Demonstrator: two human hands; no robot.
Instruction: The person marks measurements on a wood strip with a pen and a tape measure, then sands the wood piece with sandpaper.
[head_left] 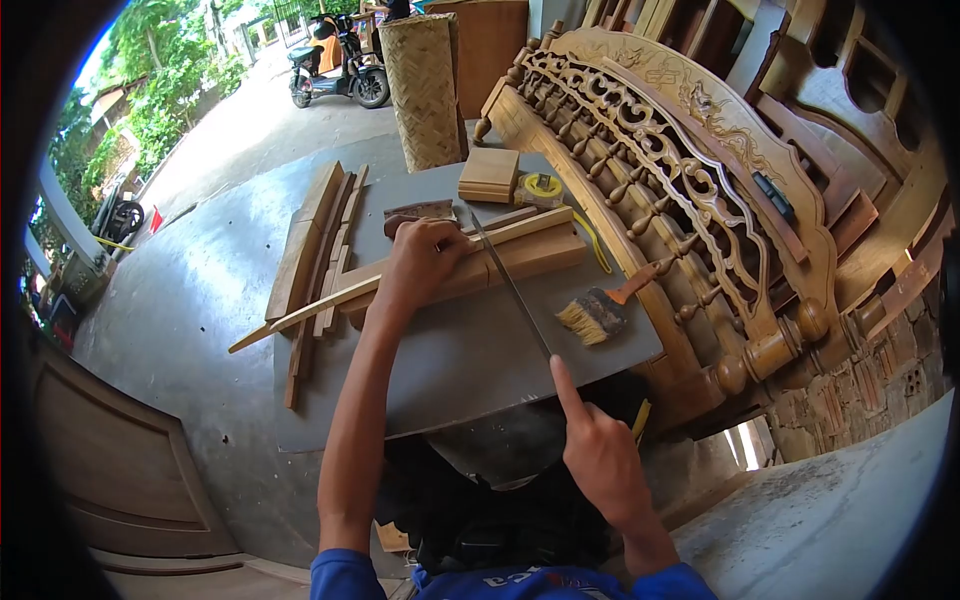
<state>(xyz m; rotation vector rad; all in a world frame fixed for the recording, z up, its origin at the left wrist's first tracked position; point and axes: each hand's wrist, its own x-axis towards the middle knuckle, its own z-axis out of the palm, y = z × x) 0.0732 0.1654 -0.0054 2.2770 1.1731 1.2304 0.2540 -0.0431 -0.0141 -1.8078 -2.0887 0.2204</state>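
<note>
My left hand (pixel 420 262) presses down on a long wooden strip (pixel 330 305) that lies across a thicker wooden block (pixel 530 255) on the grey work table (pixel 450 370). In my right hand (pixel 600 455) is the handle end of a thin saw blade (pixel 510 285), with the index finger stretched along it. The blade runs forward across the strip and the block, next to my left hand.
A paint brush (pixel 595 315) lies at the table's right edge. Behind are a small wood block (pixel 490 175), a tape measure (pixel 540 188) and several slats (pixel 315 255) at the left. A carved wooden headboard (pixel 680 170) stands at right. A woven roll (pixel 425 90) and a scooter (pixel 335 60) are beyond.
</note>
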